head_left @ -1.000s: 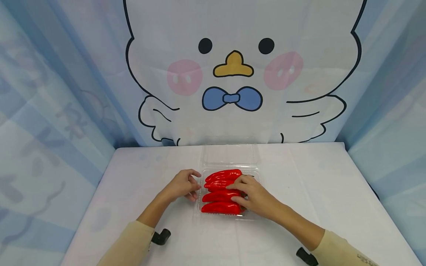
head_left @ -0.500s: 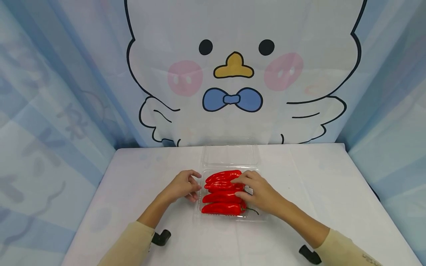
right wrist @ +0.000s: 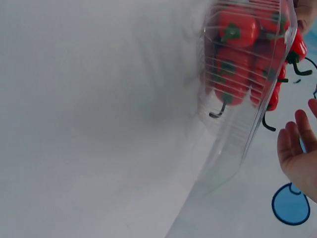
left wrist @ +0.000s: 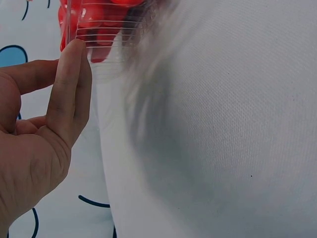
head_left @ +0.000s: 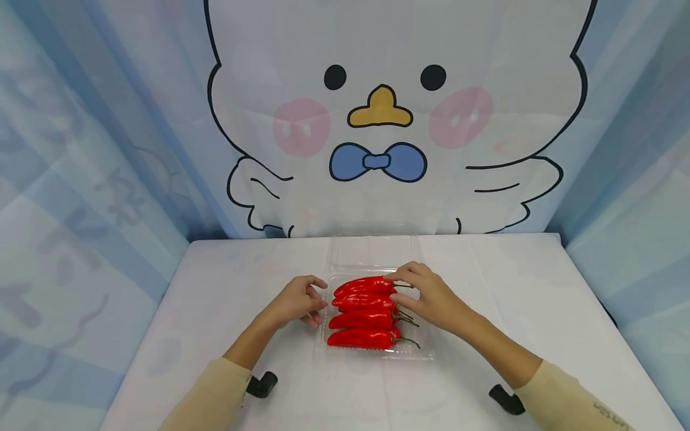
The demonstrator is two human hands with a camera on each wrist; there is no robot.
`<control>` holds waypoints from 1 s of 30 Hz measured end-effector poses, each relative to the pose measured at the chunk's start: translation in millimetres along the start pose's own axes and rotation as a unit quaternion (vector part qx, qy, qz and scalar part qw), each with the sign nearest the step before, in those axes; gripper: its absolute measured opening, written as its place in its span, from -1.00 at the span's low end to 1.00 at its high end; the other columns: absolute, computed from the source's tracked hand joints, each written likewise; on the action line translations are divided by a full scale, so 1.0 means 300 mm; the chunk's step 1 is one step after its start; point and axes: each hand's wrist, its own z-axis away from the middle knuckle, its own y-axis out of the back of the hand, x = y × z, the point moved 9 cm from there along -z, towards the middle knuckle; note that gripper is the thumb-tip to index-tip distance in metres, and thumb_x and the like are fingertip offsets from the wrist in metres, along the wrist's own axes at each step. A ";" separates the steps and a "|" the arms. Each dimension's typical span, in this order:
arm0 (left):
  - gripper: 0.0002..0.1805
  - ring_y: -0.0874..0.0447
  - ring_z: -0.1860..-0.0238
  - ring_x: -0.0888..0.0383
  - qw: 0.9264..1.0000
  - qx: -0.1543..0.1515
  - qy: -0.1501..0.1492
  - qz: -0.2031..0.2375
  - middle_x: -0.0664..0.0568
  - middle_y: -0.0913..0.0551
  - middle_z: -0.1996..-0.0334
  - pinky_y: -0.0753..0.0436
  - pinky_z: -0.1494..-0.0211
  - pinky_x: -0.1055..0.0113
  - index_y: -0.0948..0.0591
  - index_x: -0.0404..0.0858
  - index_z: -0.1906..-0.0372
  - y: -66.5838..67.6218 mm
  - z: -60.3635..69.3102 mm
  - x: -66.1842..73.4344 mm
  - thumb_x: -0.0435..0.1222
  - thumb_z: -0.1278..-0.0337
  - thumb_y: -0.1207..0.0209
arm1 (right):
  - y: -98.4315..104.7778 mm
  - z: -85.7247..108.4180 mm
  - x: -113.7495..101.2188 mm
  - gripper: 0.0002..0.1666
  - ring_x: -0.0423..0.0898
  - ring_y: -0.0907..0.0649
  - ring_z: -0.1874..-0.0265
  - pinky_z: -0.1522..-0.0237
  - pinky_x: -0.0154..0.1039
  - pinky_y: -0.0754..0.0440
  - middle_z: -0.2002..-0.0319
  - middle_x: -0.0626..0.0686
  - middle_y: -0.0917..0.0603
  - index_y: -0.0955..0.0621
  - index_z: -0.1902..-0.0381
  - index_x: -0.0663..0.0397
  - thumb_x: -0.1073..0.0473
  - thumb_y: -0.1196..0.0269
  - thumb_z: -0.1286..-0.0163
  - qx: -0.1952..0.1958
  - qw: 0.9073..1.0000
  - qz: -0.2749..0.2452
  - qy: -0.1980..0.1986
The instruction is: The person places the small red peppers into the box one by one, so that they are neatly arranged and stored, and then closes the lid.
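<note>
Several red chili peppers [head_left: 362,339] with green stems lie side by side in a clear plastic clamshell box [head_left: 423,347]. In the right wrist view more peppers [right wrist: 233,74] show through the box's ribbed wall. My left hand [head_left: 296,301] is at the box's left side; in the left wrist view its fingertips [left wrist: 75,47] touch or nearly touch the clear wall. My right hand [head_left: 433,299] hovers over the stem ends at the far right of the peppers. Its fingers are spread and loosely bent, and nothing shows in its grasp. Whether its fingertips touch the farthest pepper, I cannot tell.
The box's clear lid [head_left: 372,250] lies folded back toward the rear edge of the white-covered table [head_left: 512,287]. Behind stands a cartoon-printed curtain [head_left: 377,203], with blue curtains [head_left: 70,197] at the sides. Black wrist mounts [head_left: 262,384] stick out by the sleeves.
My right hand has drawn back from over the peppers, toward the right and the far side, uncovering their stems. My left hand has stayed where it was.
</note>
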 end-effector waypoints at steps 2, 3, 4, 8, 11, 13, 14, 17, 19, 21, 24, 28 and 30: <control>-0.54 -0.70 0.60 0.08 1.000 0.000 0.000 0.000 -0.13 -0.64 0.36 -0.79 0.46 0.27 -0.53 -0.33 -0.25 0.000 0.000 0.000 -0.41 -0.29 -0.31 | 0.018 -0.010 0.021 -0.51 0.00 -0.67 -0.09 -0.03 0.03 -0.80 -0.08 0.03 -0.67 -0.68 -0.19 -0.02 0.19 -0.48 -0.30 0.010 1.000 0.001 -0.007; -0.54 -0.70 0.60 0.08 1.000 0.000 0.000 -0.001 -0.13 -0.64 0.36 -0.79 0.46 0.27 -0.53 -0.33 -0.26 0.000 0.000 0.001 -0.41 -0.29 -0.31 | 0.026 -0.015 0.034 -0.51 0.02 -0.67 -0.10 -0.04 0.05 -0.79 -0.10 0.03 -0.67 -0.67 -0.20 -0.02 0.19 -0.47 -0.30 0.013 1.000 0.002 -0.013; -0.54 -0.70 0.60 0.08 1.000 0.000 0.000 -0.001 -0.14 -0.64 0.36 -0.79 0.46 0.27 -0.53 -0.33 -0.25 0.000 0.001 0.002 -0.41 -0.29 -0.31 | 0.034 -0.020 0.047 -0.50 0.04 -0.68 -0.11 -0.05 0.07 -0.79 -0.13 0.04 -0.67 -0.67 -0.21 -0.03 0.19 -0.47 -0.31 0.016 1.000 0.003 -0.019; -0.54 -0.70 0.60 0.08 1.000 0.001 0.001 -0.002 -0.13 -0.64 0.36 -0.78 0.46 0.28 -0.53 -0.34 -0.26 0.001 0.003 0.003 -0.41 -0.29 -0.31 | 0.060 -0.035 0.101 -0.46 0.13 -0.67 -0.15 -0.11 0.14 -0.76 -0.24 0.08 -0.65 -0.62 -0.28 -0.04 0.15 -0.44 -0.35 0.021 0.999 0.006 -0.044; -0.54 -0.70 0.60 0.09 1.000 0.001 0.001 -0.002 -0.13 -0.64 0.36 -0.78 0.46 0.28 -0.53 -0.34 -0.26 0.000 0.003 0.005 -0.41 -0.29 -0.31 | 0.075 -0.044 0.142 -0.42 0.16 -0.65 -0.21 -0.14 0.15 -0.74 -0.29 0.13 -0.62 -0.59 -0.32 -0.03 0.14 -0.43 -0.36 0.023 0.998 0.017 -0.057; -0.54 -0.70 0.60 0.09 1.000 0.001 0.001 -0.004 -0.13 -0.64 0.36 -0.78 0.46 0.28 -0.53 -0.34 -0.26 0.000 0.003 0.006 -0.41 -0.28 -0.31 | 0.082 -0.050 0.170 -0.41 0.17 -0.63 -0.26 -0.18 0.16 -0.71 -0.32 0.15 -0.61 -0.58 -0.34 -0.01 0.13 -0.43 -0.37 0.023 0.997 0.029 -0.067; -0.54 -0.70 0.60 0.09 1.000 0.001 0.001 -0.004 -0.13 -0.64 0.36 -0.78 0.46 0.28 -0.53 -0.34 -0.26 0.000 0.004 0.007 -0.41 -0.28 -0.31 | 0.086 -0.054 0.181 -0.40 0.17 -0.62 -0.28 -0.20 0.17 -0.70 -0.33 0.16 -0.61 -0.57 -0.34 0.00 0.13 -0.42 -0.37 0.023 0.997 0.034 -0.072; -0.53 -0.70 0.60 0.09 1.000 0.001 0.002 -0.007 -0.13 -0.64 0.36 -0.78 0.46 0.28 -0.53 -0.33 -0.26 0.001 0.004 0.009 -0.40 -0.28 -0.32 | 0.091 -0.070 0.218 -0.39 0.19 -0.58 -0.34 -0.24 0.19 -0.66 -0.35 0.18 -0.59 -0.55 -0.37 0.01 0.11 -0.40 -0.40 0.017 0.995 0.046 -0.090; -0.53 -0.70 0.60 0.09 1.000 0.001 0.002 -0.007 -0.14 -0.64 0.35 -0.78 0.46 0.28 -0.53 -0.33 -0.26 0.002 0.004 0.009 -0.40 -0.28 -0.32 | 0.092 -0.083 0.240 -0.37 0.22 -0.58 -0.33 -0.25 0.21 -0.65 -0.36 0.20 -0.58 -0.53 -0.39 0.03 0.11 -0.39 -0.41 0.013 0.994 0.046 -0.100; -0.53 -0.70 0.59 0.08 1.000 0.001 0.002 -0.006 -0.14 -0.64 0.35 -0.79 0.46 0.28 -0.53 -0.34 -0.26 0.003 0.005 0.010 -0.40 -0.28 -0.32 | 0.093 -0.096 0.261 -0.36 0.23 -0.59 -0.31 -0.24 0.21 -0.66 -0.37 0.22 -0.57 -0.51 -0.41 0.06 0.12 -0.38 -0.41 0.010 0.993 0.046 -0.106; -0.54 -0.70 0.59 0.08 1.000 0.002 0.000 -0.006 -0.14 -0.64 0.35 -0.78 0.46 0.27 -0.53 -0.34 -0.25 0.003 0.004 0.008 -0.41 -0.28 -0.31 | 0.096 -0.113 0.293 -0.32 0.26 -0.60 -0.28 -0.23 0.22 -0.66 -0.37 0.25 -0.56 -0.48 -0.44 0.09 0.11 -0.38 -0.42 0.012 0.992 0.046 -0.117; -0.54 -0.70 0.60 0.09 1.000 0.001 -0.002 -0.006 -0.13 -0.64 0.36 -0.78 0.46 0.28 -0.53 -0.34 -0.26 0.002 0.003 0.005 -0.40 -0.29 -0.31 | 0.094 -0.133 0.341 -0.29 0.30 -0.60 -0.29 -0.24 0.24 -0.65 -0.38 0.27 -0.55 -0.44 -0.48 0.07 0.09 -0.36 -0.44 0.012 0.989 0.043 -0.138; -0.54 -0.70 0.60 0.09 1.000 0.000 -0.003 -0.005 -0.12 -0.64 0.36 -0.78 0.46 0.28 -0.53 -0.34 -0.26 0.002 0.003 0.005 -0.41 -0.29 -0.30 | 0.092 -0.144 0.362 -0.28 0.31 -0.59 -0.28 -0.24 0.25 -0.65 -0.37 0.28 -0.55 -0.43 -0.49 0.06 0.06 -0.35 -0.45 0.011 0.988 0.041 -0.147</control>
